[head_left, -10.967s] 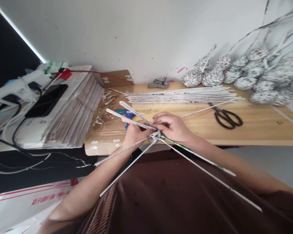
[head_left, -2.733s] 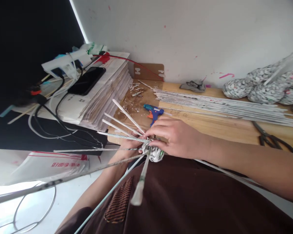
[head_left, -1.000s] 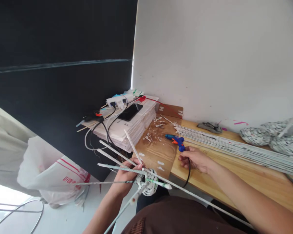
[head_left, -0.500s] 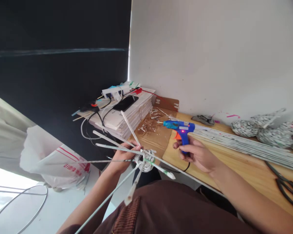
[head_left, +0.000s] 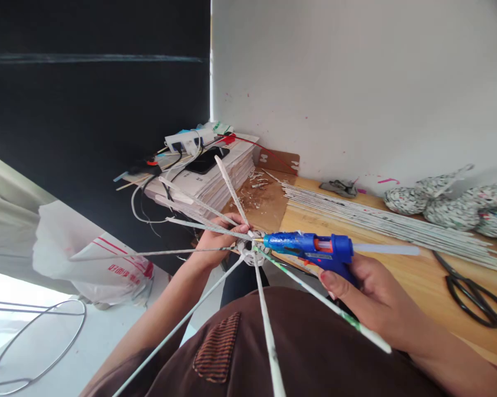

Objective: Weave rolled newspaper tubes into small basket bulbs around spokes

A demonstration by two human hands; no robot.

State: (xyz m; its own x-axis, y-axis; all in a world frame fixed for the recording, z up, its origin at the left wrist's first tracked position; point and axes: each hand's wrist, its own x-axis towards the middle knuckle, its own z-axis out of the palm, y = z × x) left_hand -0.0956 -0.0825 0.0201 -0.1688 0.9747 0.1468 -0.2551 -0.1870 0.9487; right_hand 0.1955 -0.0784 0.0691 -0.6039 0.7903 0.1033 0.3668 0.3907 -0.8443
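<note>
My left hand (head_left: 221, 238) is closed on the edge of a small round woven paper piece (head_left: 254, 256), from which several long paper sticks fan out in all directions. My right hand (head_left: 368, 284) wraps round the handle of a blue glue gun (head_left: 314, 248). A translucent glue stick (head_left: 387, 250) juts from the gun's back end. The gun's nozzle points left and meets, or nearly meets, the middle of the woven piece, close to my left thumb. My fingers partly hide the piece's far left side.
On the wooden table (head_left: 417, 275) lie a bundle of paper sticks (head_left: 356, 215), black scissors (head_left: 471, 295) and woven paper balls (head_left: 459, 212). A paper stack (head_left: 232, 171) carries a phone (head_left: 208, 159) and a power strip (head_left: 189, 140). A plastic bag (head_left: 83, 253) sits at left.
My right hand has brought the glue gun down and toward me, its nozzle now at the woven piece. The woven piece has risen slightly in view, and its sticks have shifted.
</note>
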